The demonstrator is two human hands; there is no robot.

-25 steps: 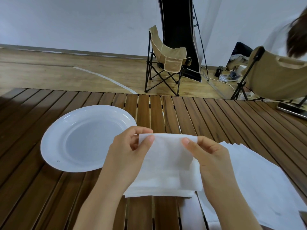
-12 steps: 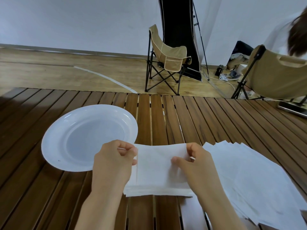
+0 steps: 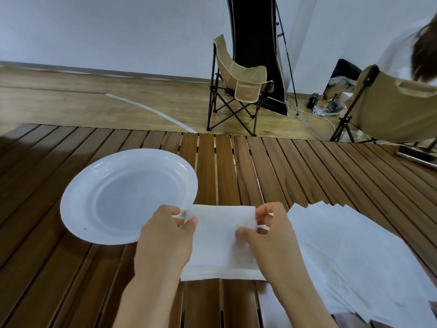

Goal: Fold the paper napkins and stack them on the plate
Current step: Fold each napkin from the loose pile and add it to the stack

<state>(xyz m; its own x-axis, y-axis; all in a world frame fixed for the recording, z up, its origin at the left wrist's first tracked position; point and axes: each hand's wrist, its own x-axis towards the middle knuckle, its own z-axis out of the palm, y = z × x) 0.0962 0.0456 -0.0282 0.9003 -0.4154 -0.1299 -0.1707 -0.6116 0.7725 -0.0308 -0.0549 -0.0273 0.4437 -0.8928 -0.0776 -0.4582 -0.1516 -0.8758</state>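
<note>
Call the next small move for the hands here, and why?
Probably lay the pinched far edge down and press the crease. Left hand and right hand each pinch a far corner of the napkin, which lies half-folded on the table; the plate holds nothing.

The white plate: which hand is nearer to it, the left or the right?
Left. The left hand pinches the napkin right at the white plate's near rim; the right hand pinches the napkin's other end, farther away.
</note>
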